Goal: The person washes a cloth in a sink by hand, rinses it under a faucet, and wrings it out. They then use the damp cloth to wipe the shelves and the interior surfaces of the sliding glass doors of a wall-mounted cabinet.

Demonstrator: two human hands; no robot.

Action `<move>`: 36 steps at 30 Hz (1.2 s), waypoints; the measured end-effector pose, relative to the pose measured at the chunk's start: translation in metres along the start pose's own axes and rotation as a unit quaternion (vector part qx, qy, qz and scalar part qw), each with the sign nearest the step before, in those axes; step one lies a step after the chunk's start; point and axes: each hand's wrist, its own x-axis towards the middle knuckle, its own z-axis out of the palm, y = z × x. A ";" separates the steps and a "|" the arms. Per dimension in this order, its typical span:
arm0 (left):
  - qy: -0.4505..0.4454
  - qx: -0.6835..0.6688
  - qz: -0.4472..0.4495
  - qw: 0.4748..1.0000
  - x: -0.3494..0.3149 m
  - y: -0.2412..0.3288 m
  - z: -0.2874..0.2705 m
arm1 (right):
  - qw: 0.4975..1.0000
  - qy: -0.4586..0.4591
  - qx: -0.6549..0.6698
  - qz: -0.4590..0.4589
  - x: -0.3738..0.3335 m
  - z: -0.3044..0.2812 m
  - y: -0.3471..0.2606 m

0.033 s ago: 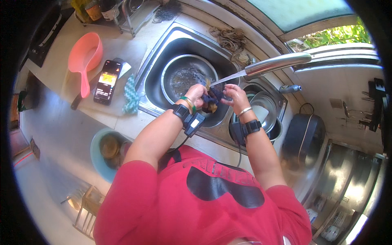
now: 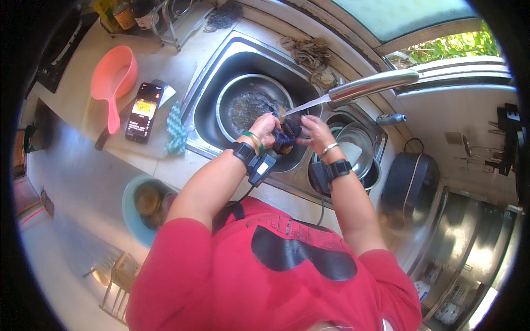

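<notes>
My left hand (image 2: 265,128) is closed on a wet, blue-black lump (image 2: 286,135) with yellowish-brown patches, whose kind I cannot make out. My right hand (image 2: 316,134) is just right of it, fingers apart and slightly curled, the lower fingertips at the lump's edge. Water runs from the metal faucet (image 2: 376,87) onto the lump. Beneath and beyond my left hand, a round steel basin (image 2: 225,100) holding water sits in the sink (image 2: 205,122). The undersides of both hands are hidden.
Left on the counter lie a pink dipper (image 2: 114,75), a phone (image 2: 144,112), a knife (image 2: 102,138) and a teal patterned cloth (image 2: 176,130). Bowls (image 2: 361,144) fill the right sink. A brown rag (image 2: 307,52) lies behind the sink; a light-blue tub (image 2: 131,202) stands at lower left.
The view has shifted very slightly. My right hand's lower fingers are a little nearer the dark lump; my left hand keeps its hold.
</notes>
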 end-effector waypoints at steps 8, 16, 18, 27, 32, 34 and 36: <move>0.024 -0.003 -0.010 1.000 -0.018 0.019 0.014 | 0.981 0.069 -0.143 -0.113 0.045 -0.010 0.018; 0.058 -0.110 0.060 0.990 -0.014 0.027 -0.003 | 0.957 -0.062 0.273 0.079 0.044 0.001 0.004; 0.076 -0.049 0.122 0.988 -0.025 0.032 0.003 | 0.965 -0.096 0.233 0.066 0.044 0.002 0.005; 0.135 -0.044 0.098 0.985 0.006 0.051 -0.037 | 0.969 -0.193 0.142 -0.057 0.029 0.015 0.000; 0.038 0.015 -0.020 0.999 -0.007 0.050 -0.025 | 0.938 -0.267 0.169 -0.143 0.008 0.047 -0.004; 0.059 0.015 -0.024 0.998 0.008 0.035 -0.028 | 0.917 -0.314 0.209 -0.133 -0.004 0.054 -0.009; 0.095 0.031 -0.014 0.995 0.016 0.025 -0.025 | 0.900 -0.345 0.245 -0.106 -0.016 0.058 -0.012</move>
